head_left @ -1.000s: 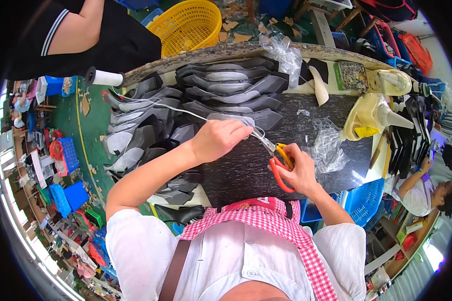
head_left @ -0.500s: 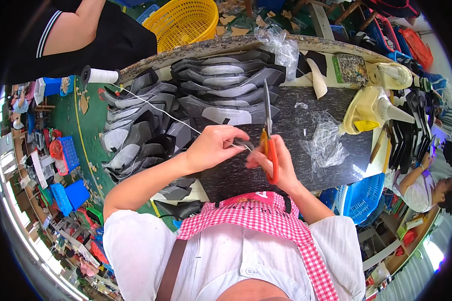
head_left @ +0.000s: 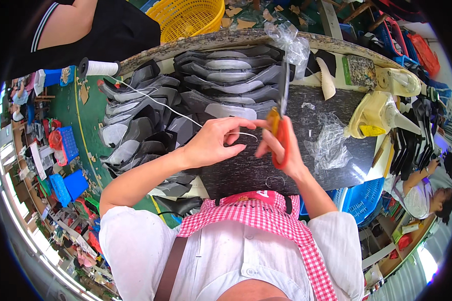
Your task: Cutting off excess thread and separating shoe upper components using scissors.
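Observation:
My left hand (head_left: 218, 142) pinches a white thread (head_left: 155, 103) that runs up and left to a white spool (head_left: 99, 67) at the table's edge. My right hand (head_left: 281, 145) grips orange-handled scissors (head_left: 280, 125), their blades pointing up and away from me. The two hands meet over a dark speckled board (head_left: 306, 165) on the table. Behind them lie rows of grey and black shoe upper pieces (head_left: 221, 80).
A yellow basket (head_left: 188, 17) stands beyond the table. Cream shoe lasts (head_left: 379, 113), crumpled clear plastic (head_left: 331, 140) and a green-edged sponge (head_left: 359, 70) lie right. A person in black (head_left: 85, 30) stands at upper left; another person (head_left: 427, 190) sits at right. A blue crate (head_left: 359, 198) sits below.
My right hand has swung the scissors from lying low and pointing sideways to standing upright. Both hands have come closer together, and the thread end is now pinched near the scissors.

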Available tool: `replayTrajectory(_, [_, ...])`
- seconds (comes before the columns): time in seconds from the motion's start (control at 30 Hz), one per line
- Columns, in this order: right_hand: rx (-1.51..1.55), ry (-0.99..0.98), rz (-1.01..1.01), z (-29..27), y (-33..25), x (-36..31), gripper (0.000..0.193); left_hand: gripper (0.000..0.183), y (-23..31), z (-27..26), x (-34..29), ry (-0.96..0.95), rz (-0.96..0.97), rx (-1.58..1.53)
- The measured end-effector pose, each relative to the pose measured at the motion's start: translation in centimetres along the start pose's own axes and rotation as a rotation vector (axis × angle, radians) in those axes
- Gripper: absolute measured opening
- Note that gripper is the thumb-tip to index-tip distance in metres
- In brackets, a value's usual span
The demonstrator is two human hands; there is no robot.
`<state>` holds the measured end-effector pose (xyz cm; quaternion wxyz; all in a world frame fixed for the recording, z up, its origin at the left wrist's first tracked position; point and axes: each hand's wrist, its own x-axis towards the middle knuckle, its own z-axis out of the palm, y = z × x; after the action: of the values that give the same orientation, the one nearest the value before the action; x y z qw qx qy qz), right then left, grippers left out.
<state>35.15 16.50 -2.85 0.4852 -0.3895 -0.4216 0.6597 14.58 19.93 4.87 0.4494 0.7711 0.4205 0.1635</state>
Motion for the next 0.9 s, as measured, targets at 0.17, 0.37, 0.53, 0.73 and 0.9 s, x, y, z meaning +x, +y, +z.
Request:
replayTrajectory(0.17, [0.098,0.094,-0.056,1.1,-0.2,1.6,0.031,0.045,-0.2,-2.8,0.7,0.082,-0.076,-0.008])
replayTrajectory(0.37, [-0.309,0.249,-0.026,-2.9,5.2,6.6,0.035,0.015,-8.2,-8.0,1.1,0.239,-0.167,0.240])
replayTrajectory(0.53, [-0.853,0.292,-0.254,-3.9,8.9,10.1,0.043,0.016,-11.0,-8.1,3.3,0.185,-0.187,0.455])
replayTrajectory(0.73, [-1.160,0.236,-0.354,-5.3,8.8,12.3,0.048,0.022,-13.9,-7.6,5.2,0.242,0.081,0.783])
replayTrajectory(0.9, [-1.154,0.443,-0.382,-9.3,7.4,9.9,0.045,0.027,-15.1,-10.3,5.1,0.172,0.238,1.288])
